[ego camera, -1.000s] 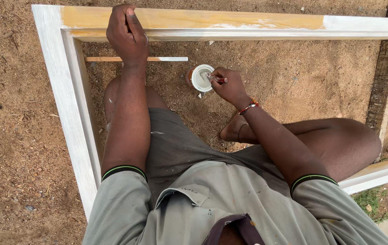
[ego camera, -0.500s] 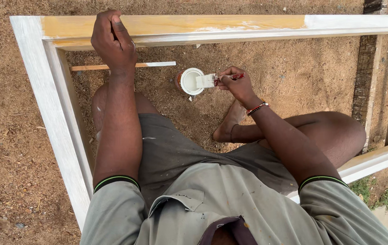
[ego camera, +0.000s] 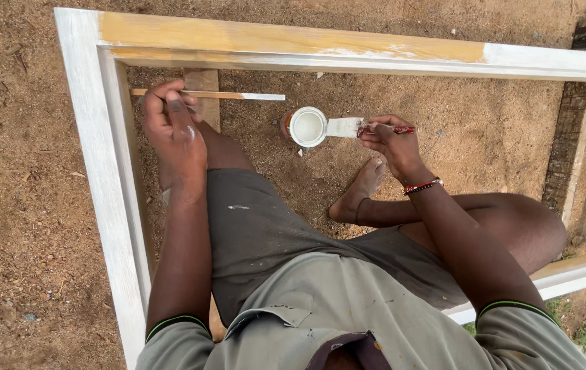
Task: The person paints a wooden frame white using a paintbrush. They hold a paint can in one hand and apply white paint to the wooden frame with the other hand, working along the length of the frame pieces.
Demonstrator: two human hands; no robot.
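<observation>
We see the paintbrush (ego camera: 365,127) held level just right of the small paint tin (ego camera: 307,126), its white-loaded bristles resting on the tin's right rim; the tin stands open on the sandy ground (ego camera: 444,137), inside the frame and a little near of its far rail. The right hand (ego camera: 390,142) pinches the brush's red handle between fingers and thumb, with a beaded bracelet (ego camera: 422,186) at the wrist. To the left, the left hand (ego camera: 173,133) is curled with the fingers bent inward, hovering near the left end of a thin wooden strip (ego camera: 211,94) that lies on the ground with a white tip; we cannot tell whether it grips anything. Around all this lies a large wooden frame (ego camera: 101,171): its left rail and the right part of its far rail are painted white, while the middle of the far rail is bare yellow wood. The person sits inside it in grey shorts, one bare foot (ego camera: 358,192) near of the tin.
</observation>
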